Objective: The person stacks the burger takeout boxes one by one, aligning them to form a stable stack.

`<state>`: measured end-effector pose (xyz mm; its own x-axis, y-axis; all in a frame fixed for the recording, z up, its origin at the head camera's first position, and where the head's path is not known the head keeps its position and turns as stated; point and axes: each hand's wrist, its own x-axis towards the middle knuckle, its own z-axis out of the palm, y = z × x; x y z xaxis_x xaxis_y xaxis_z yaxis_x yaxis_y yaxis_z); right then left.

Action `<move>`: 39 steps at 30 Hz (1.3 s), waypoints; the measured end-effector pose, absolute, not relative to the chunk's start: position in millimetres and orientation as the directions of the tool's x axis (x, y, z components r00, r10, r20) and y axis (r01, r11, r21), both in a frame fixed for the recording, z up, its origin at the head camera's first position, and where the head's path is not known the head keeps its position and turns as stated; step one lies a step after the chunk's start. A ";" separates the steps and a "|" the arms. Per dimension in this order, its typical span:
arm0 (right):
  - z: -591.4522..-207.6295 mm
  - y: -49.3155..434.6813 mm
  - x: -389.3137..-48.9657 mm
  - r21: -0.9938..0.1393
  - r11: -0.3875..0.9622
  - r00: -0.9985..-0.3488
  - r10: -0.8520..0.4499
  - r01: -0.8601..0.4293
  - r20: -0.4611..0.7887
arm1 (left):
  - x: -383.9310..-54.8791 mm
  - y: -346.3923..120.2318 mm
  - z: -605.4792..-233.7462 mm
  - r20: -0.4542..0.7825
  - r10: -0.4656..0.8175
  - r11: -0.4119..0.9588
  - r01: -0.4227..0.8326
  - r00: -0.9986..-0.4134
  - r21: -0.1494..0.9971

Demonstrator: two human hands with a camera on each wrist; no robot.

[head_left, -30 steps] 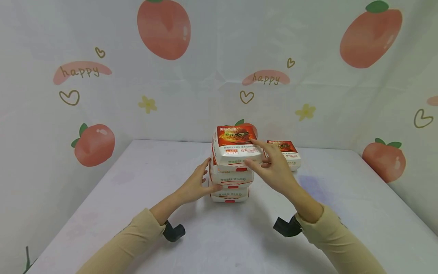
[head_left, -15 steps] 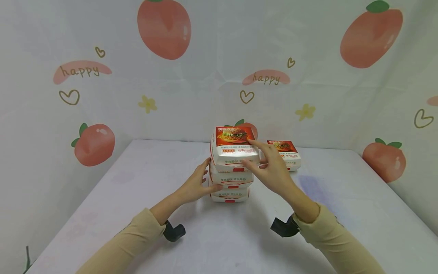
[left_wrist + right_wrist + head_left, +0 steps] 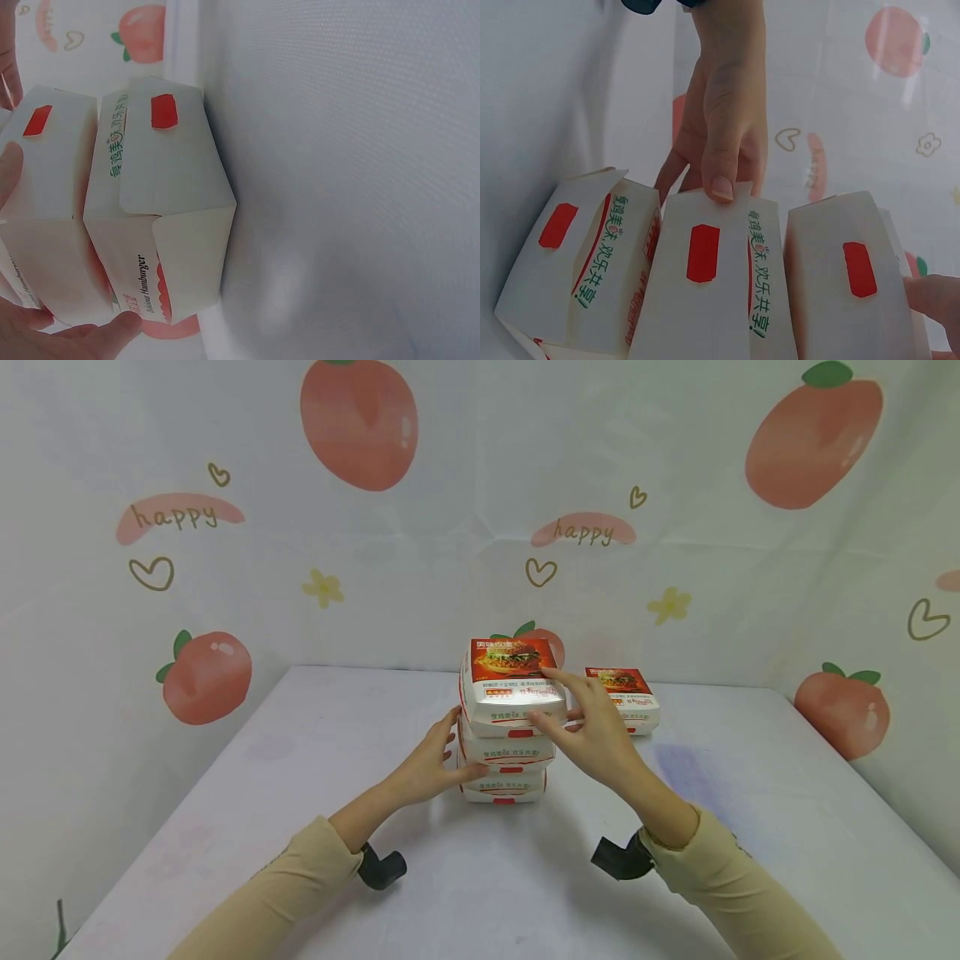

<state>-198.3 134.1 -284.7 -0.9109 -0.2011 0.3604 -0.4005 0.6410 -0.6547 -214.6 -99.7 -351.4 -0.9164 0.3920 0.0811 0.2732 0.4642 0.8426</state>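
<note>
Three white paper hamburger boxes stand stacked on the table. The top box (image 3: 510, 697) has a red burger picture on its lid, overhangs slightly to the right and sits turned a little against the lower two. My right hand (image 3: 600, 731) grips its right side, thumb on the front and index finger on the lid edge. Below it, the middle box (image 3: 697, 300) is held by my left hand (image 3: 423, 768), with the thumb (image 3: 721, 187) on its front and the fingers along its left side. The bottom box (image 3: 176, 165) rests on the tabletop, its red tab facing me.
Another hamburger box (image 3: 637, 714) stands alone behind the stack to the right, partly hidden by my right hand. The white table (image 3: 480, 893) meets a printed cloth backdrop (image 3: 420, 577) just behind the boxes.
My right hand has shifted the top box slightly left and squared it more over the stack, mostly in the first half second. My left hand and the lower boxes stay put.
</note>
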 end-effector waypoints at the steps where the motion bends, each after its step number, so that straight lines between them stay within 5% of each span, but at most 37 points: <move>1: -284.8 134.0 -198.3 -0.653 0.643 -0.911 -0.201 -0.400 0.360 | -214.7 -99.7 -351.5 0.082 0.392 0.465 0.274 -0.916 0.842; 39: -281.9 130.6 -197.7 -0.643 0.679 -0.931 -0.186 -0.354 0.315 | -215.1 -101.0 -352.4 0.079 0.388 0.472 0.271 -0.918 0.839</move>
<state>-197.7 130.6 -281.9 -0.9306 -0.1862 0.3153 -0.3538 0.6790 -0.6432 -215.1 -101.0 -352.4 -0.9185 0.3876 0.0788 0.2712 0.4720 0.8388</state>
